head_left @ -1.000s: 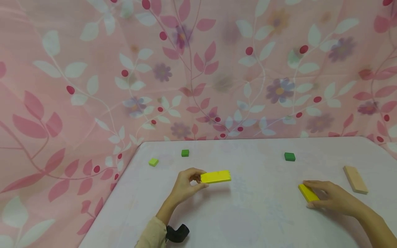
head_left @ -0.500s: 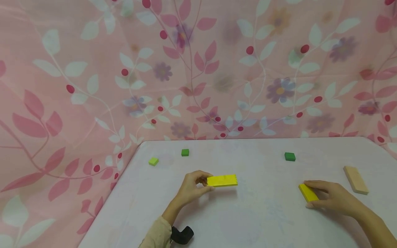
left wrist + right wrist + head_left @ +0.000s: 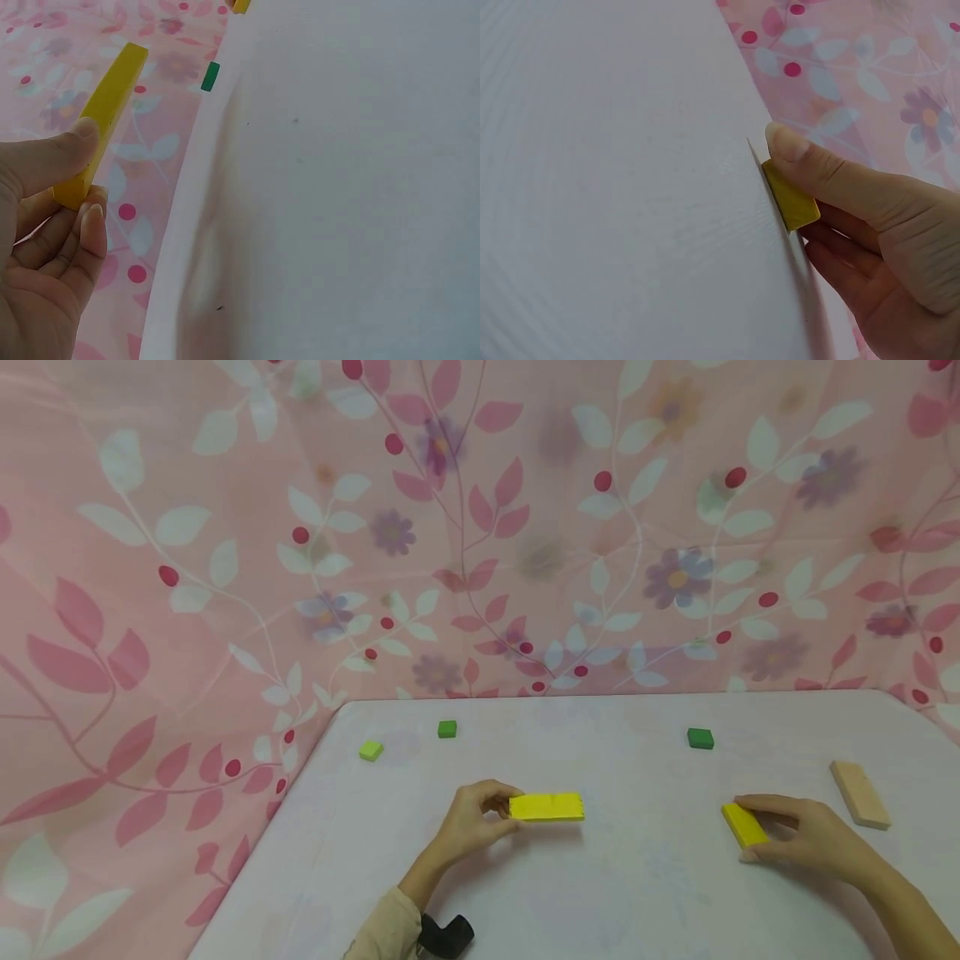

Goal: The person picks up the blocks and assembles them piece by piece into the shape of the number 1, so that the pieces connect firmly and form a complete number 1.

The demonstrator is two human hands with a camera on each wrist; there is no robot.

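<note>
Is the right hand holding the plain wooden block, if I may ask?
No, the right hand grips a yellow block while the plain wooden block lies untouched.

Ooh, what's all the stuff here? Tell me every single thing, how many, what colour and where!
Table: one, white, across the lower picture
Flowered cloth: one, pink, behind the table
Yellow block: one, yellow, held over the table's middle
Second yellow block: one, yellow, held farther right
Light green block: one, light green, back left
Green block: one, green, back left too
Dark green block: one, dark green, back right
Tan block: one, tan, right side
Black thing: one, black, bottom middle, unclear what
Sleeve: one, beige, beside it
Left hand: one, bare, middle
Right hand: one, bare, right
</note>
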